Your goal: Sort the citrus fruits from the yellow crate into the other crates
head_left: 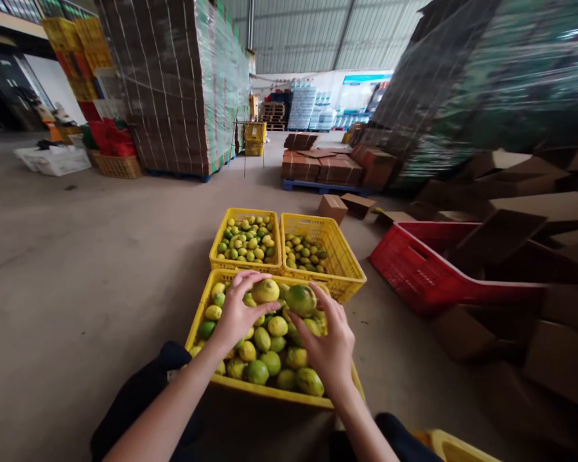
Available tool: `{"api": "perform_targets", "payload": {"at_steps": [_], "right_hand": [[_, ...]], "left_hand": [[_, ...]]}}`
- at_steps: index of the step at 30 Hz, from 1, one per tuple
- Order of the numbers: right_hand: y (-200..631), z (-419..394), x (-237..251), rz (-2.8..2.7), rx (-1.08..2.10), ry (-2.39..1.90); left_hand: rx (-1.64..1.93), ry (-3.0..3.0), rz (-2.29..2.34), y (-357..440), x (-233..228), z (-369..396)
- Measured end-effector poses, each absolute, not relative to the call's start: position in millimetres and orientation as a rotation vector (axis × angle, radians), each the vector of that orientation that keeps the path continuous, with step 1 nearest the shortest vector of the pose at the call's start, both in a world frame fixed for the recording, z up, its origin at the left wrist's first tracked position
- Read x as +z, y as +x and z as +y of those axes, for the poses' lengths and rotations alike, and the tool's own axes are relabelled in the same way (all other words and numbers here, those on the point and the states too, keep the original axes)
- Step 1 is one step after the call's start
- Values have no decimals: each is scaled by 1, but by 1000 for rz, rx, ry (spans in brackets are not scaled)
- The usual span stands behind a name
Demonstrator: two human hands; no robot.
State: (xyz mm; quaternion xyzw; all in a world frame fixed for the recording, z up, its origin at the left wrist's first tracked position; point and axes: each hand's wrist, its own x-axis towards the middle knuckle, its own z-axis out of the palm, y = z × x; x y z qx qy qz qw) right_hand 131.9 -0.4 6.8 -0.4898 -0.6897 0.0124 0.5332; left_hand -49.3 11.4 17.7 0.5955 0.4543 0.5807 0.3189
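Between the thumb and fingers of my left hand is a yellow lemon. My right hand grips a greener lemon the same way, a short gap to the right of the first. Both are held above the near yellow crate, which is full of lemons in mixed yellow and green. Two more yellow crates stand just beyond it. The far left crate is well filled with lemons, while the far right crate has greenish ones gathered toward its left side.
A red crate lies to the right among loose cardboard boxes. Ahead, flattened cartons rest on a blue pallet. Tall wrapped carton stacks rise at left and right. Part of another yellow crate shows at bottom right.
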Motion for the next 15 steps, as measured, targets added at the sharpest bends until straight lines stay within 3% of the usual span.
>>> {"api": "perform_targets", "payload": {"at_steps": [5, 12, 15], "right_hand": [[130, -1, 7, -1466, 197, -1206], [128, 4, 18, -992, 1213, -964], [131, 4, 26, -866, 1456, -887]], "left_hand": [[1488, 1452, 1218, -44, 28, 7], [1408, 740, 910, -39, 28, 11], [1365, 529, 767, -40, 28, 13]]}}
